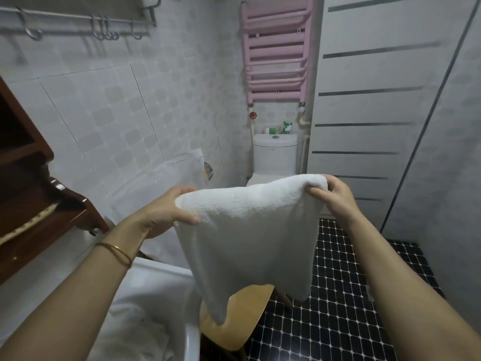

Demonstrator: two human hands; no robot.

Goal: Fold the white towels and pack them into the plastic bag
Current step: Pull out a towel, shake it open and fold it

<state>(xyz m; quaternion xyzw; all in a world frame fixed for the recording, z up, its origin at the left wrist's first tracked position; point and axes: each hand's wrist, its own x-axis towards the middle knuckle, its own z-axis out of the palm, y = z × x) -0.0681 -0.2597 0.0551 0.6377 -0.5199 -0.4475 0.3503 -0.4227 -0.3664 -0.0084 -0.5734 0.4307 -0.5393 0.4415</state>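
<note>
The white towel (247, 230) hung in the air above a wooden stool (239, 316), soft, light and limp. The left hand (166, 212) and right hand (335, 196) each pinched one top corner, the best hold for folding. The plastic bag (166, 178) lay behind the left hand.

dim, even indoor light | soft overall blur | wide-angle bending at edges

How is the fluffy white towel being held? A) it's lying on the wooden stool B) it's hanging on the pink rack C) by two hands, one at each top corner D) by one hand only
C: the left hand and right hand each pinch a top corner of the fluffy white towel, which hangs in the air.
</note>
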